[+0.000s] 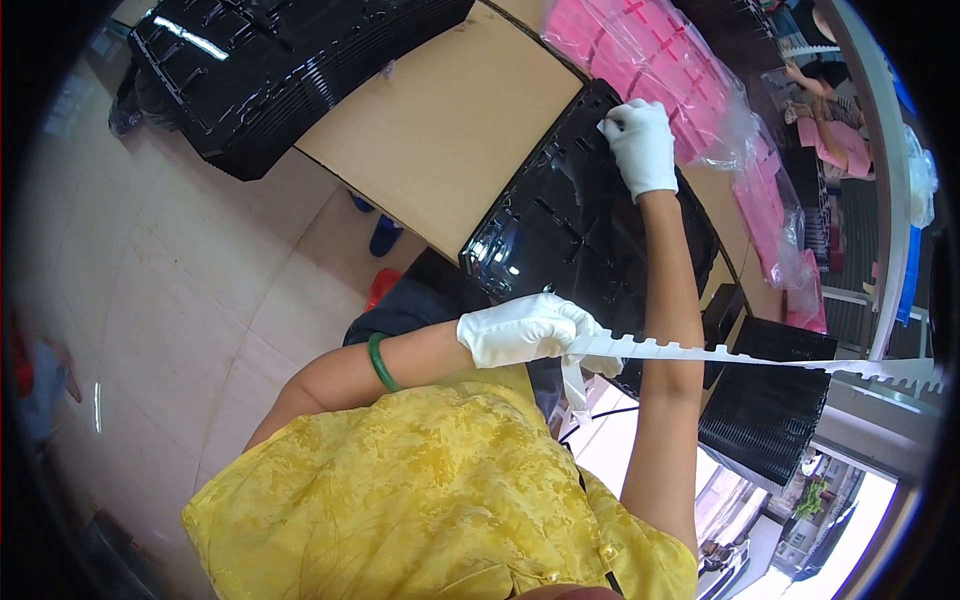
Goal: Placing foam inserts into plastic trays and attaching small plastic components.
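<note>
My left hand, in a white glove, is closed around a long white strip with a notched edge. The strip runs off to the right across my right forearm, and a short end hangs below the fingers. In a white glove too, my right hand is closed at the far end of a glossy black molded plastic tray. A small white bit shows at its fingertips; what it is I cannot make out. My right forearm covers part of the tray.
A tall stack of black trays stands at the far left of the brown tabletop. Pink trays in clear plastic wrap lie at the far right. Another black stack is at the right. Other people appear at the upper right.
</note>
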Demonstrator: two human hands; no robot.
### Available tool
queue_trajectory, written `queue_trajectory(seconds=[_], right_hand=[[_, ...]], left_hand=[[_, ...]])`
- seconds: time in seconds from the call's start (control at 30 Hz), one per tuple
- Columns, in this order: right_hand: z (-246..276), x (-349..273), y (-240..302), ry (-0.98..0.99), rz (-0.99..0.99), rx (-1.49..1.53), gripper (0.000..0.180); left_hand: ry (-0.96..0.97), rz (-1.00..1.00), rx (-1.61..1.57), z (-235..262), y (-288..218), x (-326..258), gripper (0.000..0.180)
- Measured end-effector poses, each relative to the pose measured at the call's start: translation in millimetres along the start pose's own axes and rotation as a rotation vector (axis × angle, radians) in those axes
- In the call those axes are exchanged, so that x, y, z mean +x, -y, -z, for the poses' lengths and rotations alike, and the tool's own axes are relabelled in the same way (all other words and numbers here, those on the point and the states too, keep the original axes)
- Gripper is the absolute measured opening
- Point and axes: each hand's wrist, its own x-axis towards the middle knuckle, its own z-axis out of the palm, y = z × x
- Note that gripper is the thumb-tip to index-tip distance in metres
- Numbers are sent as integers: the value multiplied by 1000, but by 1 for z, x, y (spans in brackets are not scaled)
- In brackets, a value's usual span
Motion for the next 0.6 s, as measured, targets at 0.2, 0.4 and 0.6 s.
queue_trajectory(seconds=[0.2,0.4,0.6], right_hand=[[5,-21,-11,64,1,123,12],[2,-17,-12,181,-574,522,27],[1,-2,-15,181,-617,465,27]], left_hand=[[-23,15,-54,-12,-11,-4,10],[-11,26,-73,-11,-13,-4,10],[25,-51,71,2,1,1,17]])
